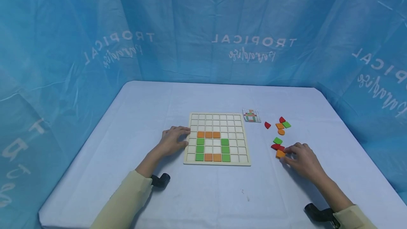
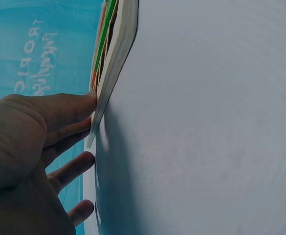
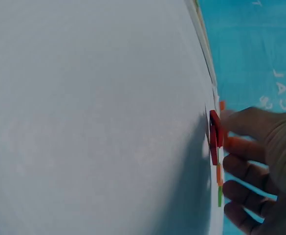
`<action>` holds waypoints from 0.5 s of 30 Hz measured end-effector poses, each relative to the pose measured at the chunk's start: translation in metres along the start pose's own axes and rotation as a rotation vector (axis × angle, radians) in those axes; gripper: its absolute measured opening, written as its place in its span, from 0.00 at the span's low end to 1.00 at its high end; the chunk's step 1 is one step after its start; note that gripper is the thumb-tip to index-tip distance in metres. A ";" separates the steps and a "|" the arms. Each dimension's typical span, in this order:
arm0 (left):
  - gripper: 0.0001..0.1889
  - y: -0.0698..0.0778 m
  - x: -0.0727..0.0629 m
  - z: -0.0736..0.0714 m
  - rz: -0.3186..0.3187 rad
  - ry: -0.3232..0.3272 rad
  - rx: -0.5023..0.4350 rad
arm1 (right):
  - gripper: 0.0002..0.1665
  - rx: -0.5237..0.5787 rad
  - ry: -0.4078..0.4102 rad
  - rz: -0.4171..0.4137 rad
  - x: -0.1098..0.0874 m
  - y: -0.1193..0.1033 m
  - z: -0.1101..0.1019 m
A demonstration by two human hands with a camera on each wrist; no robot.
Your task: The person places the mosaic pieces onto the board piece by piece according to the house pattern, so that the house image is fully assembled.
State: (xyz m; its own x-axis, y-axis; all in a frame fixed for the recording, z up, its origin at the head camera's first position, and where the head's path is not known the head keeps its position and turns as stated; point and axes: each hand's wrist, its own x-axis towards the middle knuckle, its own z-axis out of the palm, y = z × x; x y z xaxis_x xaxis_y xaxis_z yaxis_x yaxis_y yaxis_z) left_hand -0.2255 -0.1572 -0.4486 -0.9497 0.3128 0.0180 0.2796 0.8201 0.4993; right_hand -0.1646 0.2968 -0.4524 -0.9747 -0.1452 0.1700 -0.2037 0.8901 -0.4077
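A square wooden grid board (image 1: 235,153) lies flat on the table. Three orange tiles (image 1: 208,134) form a row on it, above two columns of green tiles (image 1: 200,148), with two more orange tiles (image 1: 213,157) between the columns at the bottom. My left hand (image 1: 173,140) touches the board's left edge, thumb and fingers extended; the left wrist view shows the thumb (image 2: 72,107) against the rim. To the right of the board, my right hand (image 1: 302,160) pinches an orange square tile (image 1: 280,154) between thumb and forefinger. Red pieces (image 1: 277,147) lie right beside that tile.
A small pattern card (image 1: 252,116) sits by the board's upper right corner. Loose pieces lie farther back: a red wedge (image 1: 267,125), a green tile (image 1: 277,141), an orange rounded piece (image 1: 281,132) and several others. Blue sheeting (image 1: 203,27) surrounds the white-covered table (image 1: 152,105).
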 end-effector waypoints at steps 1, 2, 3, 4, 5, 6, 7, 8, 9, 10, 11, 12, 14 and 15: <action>0.24 0.000 0.000 0.000 0.002 0.001 0.002 | 0.18 0.011 0.002 -0.009 0.001 -0.002 -0.001; 0.24 0.000 0.000 0.000 0.003 0.004 0.005 | 0.17 0.025 0.005 -0.018 0.002 -0.004 -0.002; 0.24 0.000 0.000 0.000 0.004 0.006 0.006 | 0.17 0.036 0.009 -0.029 0.004 -0.007 -0.002; 0.24 0.000 0.000 0.000 0.005 0.008 0.005 | 0.17 0.048 0.011 -0.040 0.006 -0.011 -0.002; 0.24 0.000 0.000 0.000 0.006 0.008 0.003 | 0.17 0.059 0.013 -0.051 0.007 -0.015 -0.003; 0.24 0.000 0.000 0.000 0.006 0.008 0.003 | 0.17 0.070 0.011 -0.059 0.010 -0.019 -0.002; 0.24 0.000 -0.001 0.000 0.006 0.007 0.003 | 0.17 0.077 0.008 -0.064 0.012 -0.024 -0.002; 0.24 0.000 -0.001 0.000 0.004 0.005 0.001 | 0.17 0.085 0.004 -0.068 0.015 -0.029 -0.001; 0.24 0.000 -0.001 0.000 0.004 0.004 0.001 | 0.17 0.093 -0.001 -0.071 0.018 -0.035 0.000; 0.24 0.000 -0.001 0.001 0.004 0.003 0.002 | 0.18 0.103 -0.007 -0.073 0.021 -0.040 0.002; 0.24 0.000 -0.001 0.001 0.004 0.001 0.005 | 0.18 0.113 -0.012 -0.075 0.025 -0.045 0.004; 0.24 0.000 -0.001 0.001 0.004 0.001 0.009 | 0.17 0.118 -0.015 -0.080 0.029 -0.051 0.007; 0.24 0.000 -0.001 0.001 0.005 0.004 0.011 | 0.16 0.122 -0.018 -0.094 0.037 -0.061 0.012; 0.24 0.000 0.000 0.000 0.005 0.005 0.010 | 0.16 0.124 -0.020 -0.103 0.041 -0.066 0.015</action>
State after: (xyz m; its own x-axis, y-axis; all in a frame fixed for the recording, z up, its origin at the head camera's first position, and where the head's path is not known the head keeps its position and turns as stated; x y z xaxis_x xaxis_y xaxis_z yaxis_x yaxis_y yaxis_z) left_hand -0.2248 -0.1569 -0.4488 -0.9488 0.3149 0.0247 0.2860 0.8233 0.4903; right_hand -0.1922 0.2254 -0.4320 -0.9494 -0.2428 0.1993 -0.3115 0.8100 -0.4969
